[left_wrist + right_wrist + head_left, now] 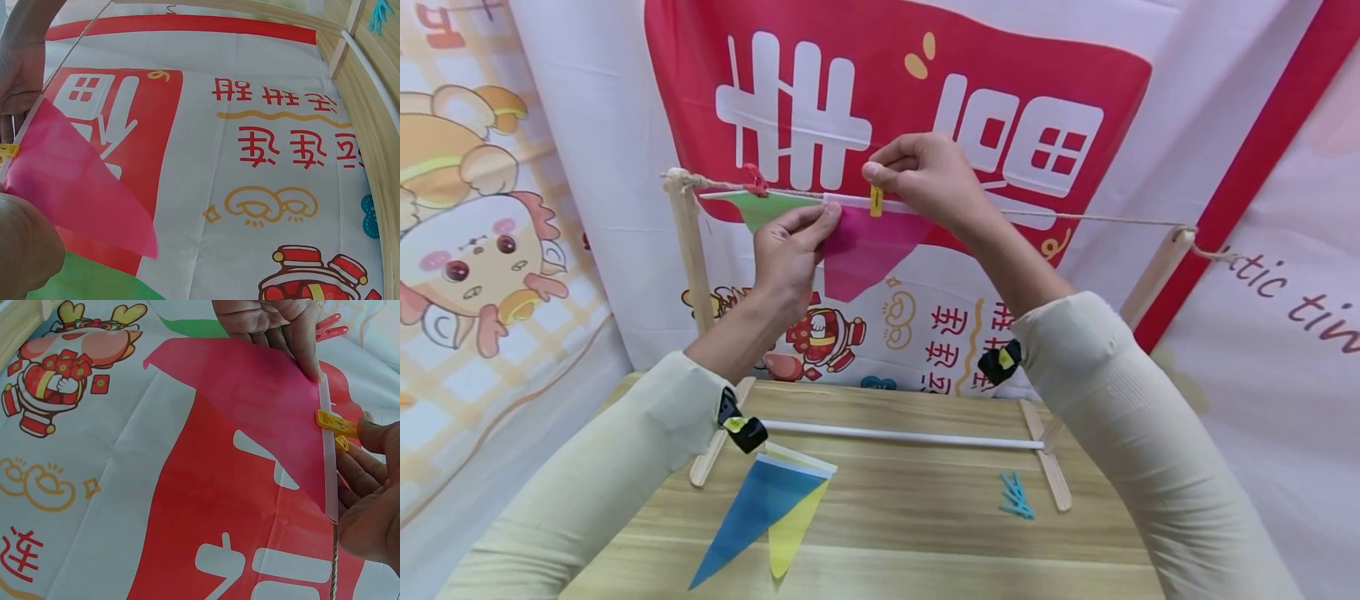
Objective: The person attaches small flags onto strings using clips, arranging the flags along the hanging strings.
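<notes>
A pink triangular pennant (872,250) with a white top band hangs along the rope (1097,218). My left hand (790,250) pinches its upper left corner between thumb and fingers. Above the middle of the band, my right hand (936,179) pinches a yellow clothespin (337,424) by its handle end, and the pin's tips lie over the white band. Left of the pink one, a green pennant (778,210) hangs from the rope, with a red clothespin (756,182) on it. My left hand partly covers the green pennant.
Two wooden posts hold the rope, the left post (688,250) and the right post (1161,275). A white rod (895,433) joins their feet. Blue (760,504) and yellow (793,537) pennants lie on the table (925,533), with blue clothespins (1017,497) at right. A printed cloth hangs behind.
</notes>
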Demonstrator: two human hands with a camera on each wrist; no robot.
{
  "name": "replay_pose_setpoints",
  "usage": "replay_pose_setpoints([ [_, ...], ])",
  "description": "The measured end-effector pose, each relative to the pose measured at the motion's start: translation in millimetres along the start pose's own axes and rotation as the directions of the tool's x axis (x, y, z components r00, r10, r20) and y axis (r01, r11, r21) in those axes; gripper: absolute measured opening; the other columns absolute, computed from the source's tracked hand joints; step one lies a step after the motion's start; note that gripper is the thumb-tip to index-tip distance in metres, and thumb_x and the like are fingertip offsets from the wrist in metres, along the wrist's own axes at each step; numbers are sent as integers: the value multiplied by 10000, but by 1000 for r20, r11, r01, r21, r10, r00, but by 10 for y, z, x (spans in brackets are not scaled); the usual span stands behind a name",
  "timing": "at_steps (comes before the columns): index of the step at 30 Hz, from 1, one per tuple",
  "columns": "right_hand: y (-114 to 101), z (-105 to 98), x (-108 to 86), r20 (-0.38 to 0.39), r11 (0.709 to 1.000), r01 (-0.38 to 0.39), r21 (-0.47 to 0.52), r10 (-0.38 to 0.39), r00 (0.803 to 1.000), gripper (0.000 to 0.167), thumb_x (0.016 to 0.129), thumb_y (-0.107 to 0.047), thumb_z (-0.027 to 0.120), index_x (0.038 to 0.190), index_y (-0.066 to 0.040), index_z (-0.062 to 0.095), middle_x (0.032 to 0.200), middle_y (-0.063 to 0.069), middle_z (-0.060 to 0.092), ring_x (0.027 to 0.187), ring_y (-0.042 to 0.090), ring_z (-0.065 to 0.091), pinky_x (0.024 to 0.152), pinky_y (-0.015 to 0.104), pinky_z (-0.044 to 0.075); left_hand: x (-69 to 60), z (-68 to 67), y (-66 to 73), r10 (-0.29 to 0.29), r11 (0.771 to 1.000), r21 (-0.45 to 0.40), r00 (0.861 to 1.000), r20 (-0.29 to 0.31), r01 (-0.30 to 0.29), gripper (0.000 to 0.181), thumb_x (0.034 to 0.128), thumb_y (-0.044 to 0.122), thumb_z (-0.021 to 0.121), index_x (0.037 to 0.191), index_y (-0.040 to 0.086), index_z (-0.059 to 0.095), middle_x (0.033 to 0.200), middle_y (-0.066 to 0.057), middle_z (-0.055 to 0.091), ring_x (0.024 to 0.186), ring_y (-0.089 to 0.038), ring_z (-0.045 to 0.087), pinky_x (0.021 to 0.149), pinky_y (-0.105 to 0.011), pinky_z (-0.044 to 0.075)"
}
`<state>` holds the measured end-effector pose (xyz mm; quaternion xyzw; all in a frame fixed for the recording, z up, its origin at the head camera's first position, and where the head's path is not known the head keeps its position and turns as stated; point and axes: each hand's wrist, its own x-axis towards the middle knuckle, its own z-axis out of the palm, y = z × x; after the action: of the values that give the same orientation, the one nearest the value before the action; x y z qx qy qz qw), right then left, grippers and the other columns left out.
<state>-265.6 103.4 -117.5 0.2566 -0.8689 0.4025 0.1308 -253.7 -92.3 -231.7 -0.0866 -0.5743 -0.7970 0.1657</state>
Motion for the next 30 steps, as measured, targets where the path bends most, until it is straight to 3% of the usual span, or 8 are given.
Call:
replay_pose_setpoints([
  [18,79,-76,-68,-19,1000,6,6,-6,1000,375,1083,-357,766,1349,-96,800,1278,80,828,1153,184,780,1012,361,680,-4,-19,-36,-4,1000,-2,1000,-4,4,399,1045,356,825,1355,105,818,1287,-4,763,1223,-216,748,1228,-426,586],
  [22,115,-101,-101,-40,1000,19,16,-18,999,381,1085,-356,762,1360,-94,796,1279,82,825,1134,177,774,1012,366,679,-17,-47,-52,-8,999,39,1000,1,8,414,1041,364,833,1349,88,817,1267,2,771,1188,-207,750,1179,-372,620],
  [30,169,-123,-188,-95,999,35,28,-32,995,393,1067,-376,787,1358,-112,797,1286,68,818,1106,154,766,979,336,682,-9,-152,-75,2,998,58,999,45,-5,386,1040,330,843,1316,61,816,1197,21,794,1088,-181,759,960,-218,669],
])
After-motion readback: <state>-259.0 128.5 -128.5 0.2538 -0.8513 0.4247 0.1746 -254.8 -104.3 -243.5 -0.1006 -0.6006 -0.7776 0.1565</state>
